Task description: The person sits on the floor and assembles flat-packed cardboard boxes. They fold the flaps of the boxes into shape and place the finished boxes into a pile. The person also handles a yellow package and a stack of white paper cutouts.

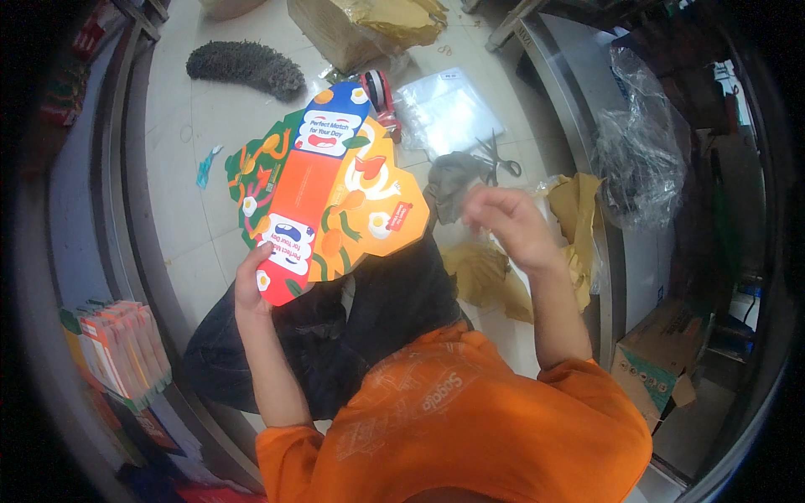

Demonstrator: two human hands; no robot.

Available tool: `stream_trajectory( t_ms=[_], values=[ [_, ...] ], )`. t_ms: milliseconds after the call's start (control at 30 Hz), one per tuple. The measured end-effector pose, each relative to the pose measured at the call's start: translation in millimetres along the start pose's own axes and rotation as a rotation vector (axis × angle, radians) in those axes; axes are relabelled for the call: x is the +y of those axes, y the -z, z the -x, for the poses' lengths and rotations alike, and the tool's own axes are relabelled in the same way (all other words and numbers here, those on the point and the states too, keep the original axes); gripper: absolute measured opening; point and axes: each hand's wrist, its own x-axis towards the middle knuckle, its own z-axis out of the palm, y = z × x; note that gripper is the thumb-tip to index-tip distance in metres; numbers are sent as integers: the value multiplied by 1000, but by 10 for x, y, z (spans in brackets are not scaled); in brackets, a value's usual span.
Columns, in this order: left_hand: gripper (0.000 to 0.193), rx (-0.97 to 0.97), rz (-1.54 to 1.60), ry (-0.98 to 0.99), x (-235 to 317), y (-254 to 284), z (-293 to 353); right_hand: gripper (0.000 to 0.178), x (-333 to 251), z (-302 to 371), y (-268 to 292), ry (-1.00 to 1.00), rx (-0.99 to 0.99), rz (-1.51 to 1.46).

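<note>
My left hand (250, 281) grips the lower red end of a flat cardboard box blank (305, 186), its thumb on the printed face. The die-cut blank is tilted above my legs, with a green side, an orange side and blue and red end flaps carrying cartoon mouths and fried eggs. To its right, my right hand (511, 220) is raised apart from the blank, fingers loosely bent and nothing visible in them. A crumpled grey cloth (451, 186) lies nearest to that hand. Black scissors (496, 159) rest just beyond the cloth.
Around me on the tiled floor are a grey fuzzy roll (245, 67), clear plastic sleeves (449, 109), a tape roll (379, 90) and brown paper (575, 220). A cardboard carton (658, 356) stands at the right. Metal shelf frames (579, 126) border both sides.
</note>
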Motion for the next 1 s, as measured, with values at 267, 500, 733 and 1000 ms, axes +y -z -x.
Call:
stream_trajectory(
  t_ms=[267,500,733,1000],
  values=[
    [52,-3,105,-99,-300,136,10,56,217,-248,-596,8,279,-128],
    [55,74,118,-258,-776,-373,212,80,298,-560,-602,0,295,61],
    [59,-151,299,-208,-718,-149,105,78,226,-849,-276,44,122,179],
    [52,64,133,-347,-763,-585,166,22,34,-167,225,79,566,166]
  ],
)
